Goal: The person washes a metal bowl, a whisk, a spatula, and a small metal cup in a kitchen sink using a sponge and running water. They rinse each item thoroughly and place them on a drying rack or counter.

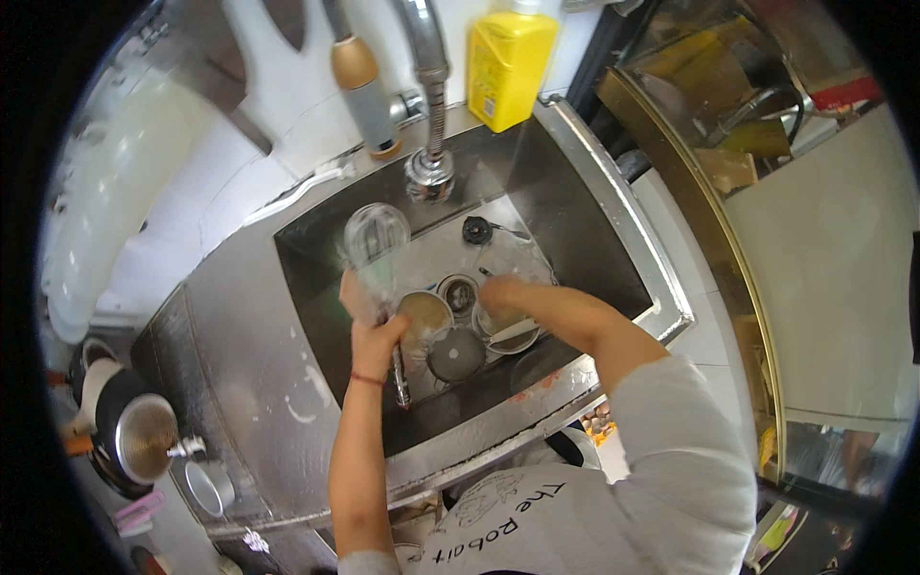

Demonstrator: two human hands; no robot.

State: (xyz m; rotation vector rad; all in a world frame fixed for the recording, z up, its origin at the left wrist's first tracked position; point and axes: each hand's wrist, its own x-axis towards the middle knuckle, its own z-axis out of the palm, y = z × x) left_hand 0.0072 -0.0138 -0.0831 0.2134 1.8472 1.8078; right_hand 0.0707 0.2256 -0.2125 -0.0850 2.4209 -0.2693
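My left hand grips a wire whisk, its blurred wire head up towards the sink's back left and its handle showing below my fist. Beside that hand is a round bowl with cloudy, light-brown contents. A dark round lid or strainer lies just in front of it. My right hand, blurred by motion, is over a second bowl, where a white-handled utensil rests. Whether the right fingers hold anything is hidden. Between the hands sits the drain.
The steel sink surrounds both hands. A spring-neck faucet hangs over its back edge, near a yellow bottle. A black drain piece lies on the sink floor. Pans and a metal cup stand at left.
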